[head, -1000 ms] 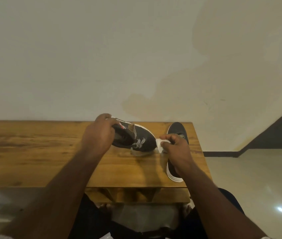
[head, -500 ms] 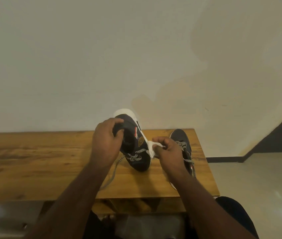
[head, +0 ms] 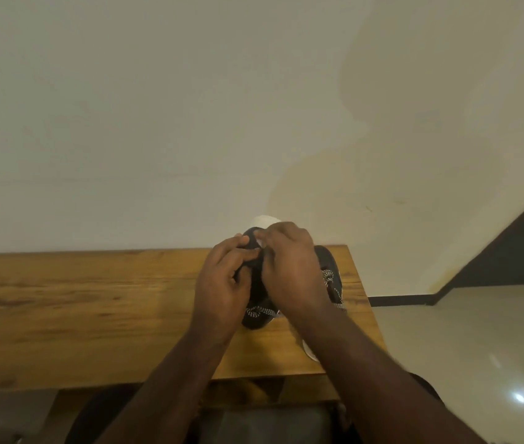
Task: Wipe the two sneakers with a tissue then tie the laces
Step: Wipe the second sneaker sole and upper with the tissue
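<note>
Nearest to me, my two forearms ran up from the bottom of the view and met over the right end of the wooden table (head: 94,315), close to its right-hand edge. My left hand (head: 222,290) was curled round the near side of the sneaker (head: 259,302) I was holding up, fingers wrapped over its dark upper. My right hand (head: 292,267) sat just beside it, the two hands almost touching, its fingertips bent down onto the upper end of the shoe. A sliver of white showed between those fingertips, which I took to be the tissue (head: 259,241), pinched against the dark fabric, though most of it was hidden under my fingers.

The held sneaker stood on end, its long axis running away from me and upward. The laced part with its speckled laces (head: 257,312) pointed down toward me, resting at or just above the table, and the white sole (head: 264,221) showed past my knuckles at the far end. So the stretch yet to wipe lay beyond my hands and under the right one, which was the nearer hand for it.

The second sneaker (head: 331,277) lay flat on the table just right of my right wrist, toe pointing away, partly covered by my forearm, its laces loose.

Behind it all stood the pale wall (head: 190,123)
</note>
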